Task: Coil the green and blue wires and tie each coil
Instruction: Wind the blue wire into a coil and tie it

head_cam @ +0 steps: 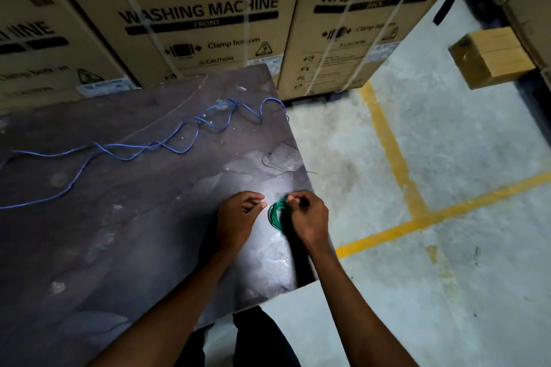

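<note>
1. Green wire (pixel 275 214) is sitting as a small tight coil near the right edge of the dark table (pixel 119 247), caught in a bright patch of light between both hands.
2. The right hand (pixel 308 217) is curling its fingers over the coil's right side, pinching it near the top; part of the coil is hiding under that hand.
3. The left hand (pixel 238 217) is hovering just beside the coil, fingertips bent inward toward it. Whether it is pinching a loose tail or a thin tie, I cannot tell; it's too small to make out.
4. By my reading, this is the tying step for the green coil. Doing it well probably means keeping the right-hand pinch firm so the loops are not springing apart, while the left is wrapping the end snugly across all the turns.
5. Blue wire (pixel 167 140) is lying loose and wavy across the far side of the table, well apart, not yet coiled.
6. A thin dark strand (pixel 272 164) is resting near the table's right edge, possibly a spare tie.
</note>
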Demonstrator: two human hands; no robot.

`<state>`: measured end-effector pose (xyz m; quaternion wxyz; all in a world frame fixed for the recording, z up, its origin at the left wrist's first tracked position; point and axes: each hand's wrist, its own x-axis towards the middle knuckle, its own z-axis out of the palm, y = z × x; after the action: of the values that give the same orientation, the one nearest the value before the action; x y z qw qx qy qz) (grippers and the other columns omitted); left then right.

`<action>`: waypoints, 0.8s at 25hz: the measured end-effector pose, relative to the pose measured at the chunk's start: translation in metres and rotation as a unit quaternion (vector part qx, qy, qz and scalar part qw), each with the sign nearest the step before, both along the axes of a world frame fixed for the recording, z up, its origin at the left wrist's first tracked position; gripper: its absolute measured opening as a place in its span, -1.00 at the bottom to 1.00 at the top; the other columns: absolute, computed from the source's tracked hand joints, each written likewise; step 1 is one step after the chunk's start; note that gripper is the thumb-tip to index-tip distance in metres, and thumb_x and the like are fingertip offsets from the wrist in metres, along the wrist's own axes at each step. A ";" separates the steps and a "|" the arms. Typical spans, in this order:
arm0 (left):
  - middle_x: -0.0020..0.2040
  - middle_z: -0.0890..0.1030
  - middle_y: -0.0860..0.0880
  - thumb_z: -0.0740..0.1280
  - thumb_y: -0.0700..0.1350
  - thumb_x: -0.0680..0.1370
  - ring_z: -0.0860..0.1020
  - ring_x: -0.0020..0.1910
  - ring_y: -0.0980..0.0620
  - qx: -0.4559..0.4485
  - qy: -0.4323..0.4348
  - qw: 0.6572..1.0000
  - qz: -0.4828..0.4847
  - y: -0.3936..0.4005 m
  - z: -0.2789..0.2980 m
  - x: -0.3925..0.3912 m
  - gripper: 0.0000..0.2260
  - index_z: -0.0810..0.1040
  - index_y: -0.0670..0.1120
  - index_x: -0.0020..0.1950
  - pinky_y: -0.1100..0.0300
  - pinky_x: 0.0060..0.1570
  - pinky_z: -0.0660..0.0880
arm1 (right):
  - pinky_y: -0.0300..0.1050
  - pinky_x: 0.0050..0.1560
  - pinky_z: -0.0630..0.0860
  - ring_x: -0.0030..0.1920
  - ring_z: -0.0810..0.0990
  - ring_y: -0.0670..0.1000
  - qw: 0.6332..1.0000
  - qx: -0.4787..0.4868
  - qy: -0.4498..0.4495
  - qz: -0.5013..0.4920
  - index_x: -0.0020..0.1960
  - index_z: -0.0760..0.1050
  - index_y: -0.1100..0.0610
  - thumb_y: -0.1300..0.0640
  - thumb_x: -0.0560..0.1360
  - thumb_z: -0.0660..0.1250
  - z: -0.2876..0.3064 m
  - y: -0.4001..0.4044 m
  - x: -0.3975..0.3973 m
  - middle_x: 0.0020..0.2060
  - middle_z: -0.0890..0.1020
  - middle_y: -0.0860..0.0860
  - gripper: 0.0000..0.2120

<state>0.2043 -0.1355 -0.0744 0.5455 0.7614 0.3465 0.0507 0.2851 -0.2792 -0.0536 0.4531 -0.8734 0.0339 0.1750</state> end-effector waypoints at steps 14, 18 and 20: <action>-0.12 0.72 -0.01 0.51 -0.17 0.48 0.61 -0.20 0.09 0.098 -0.058 0.990 0.078 0.154 0.028 0.052 -0.80 0.72 -0.05 0.10 0.34 -0.07 0.53 | 0.00 0.29 0.51 0.18 0.61 0.12 0.986 -0.001 -0.093 0.142 0.26 0.55 0.10 0.14 0.47 0.45 0.012 0.163 0.106 0.16 0.63 0.12 -0.64; 0.10 0.67 0.01 0.51 -0.08 0.47 0.56 0.05 -0.02 0.242 -0.055 0.969 -0.002 0.181 0.022 0.081 -0.71 0.70 0.01 0.18 0.24 0.14 0.39 | 0.04 0.28 0.49 0.25 0.55 0.20 0.972 -0.067 -0.110 0.195 0.27 0.53 0.14 0.12 0.50 0.38 -0.002 0.182 0.133 0.16 0.65 0.15 -0.65; 0.18 0.67 -0.03 0.51 -0.04 0.47 0.52 0.12 -0.08 0.286 -0.014 0.957 -0.052 0.189 0.014 0.091 -0.71 0.70 0.01 0.18 0.16 0.20 0.38 | 0.06 0.05 0.56 0.09 0.63 0.26 0.958 -0.103 -0.143 0.224 0.07 0.59 0.14 0.11 0.50 0.32 -0.007 0.183 0.141 -0.03 0.70 0.17 -0.81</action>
<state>0.2952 0.0533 -0.0601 0.3121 0.9016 0.2699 0.1299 0.4260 -0.0961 -0.0602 0.3097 -0.9166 -0.2101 0.1407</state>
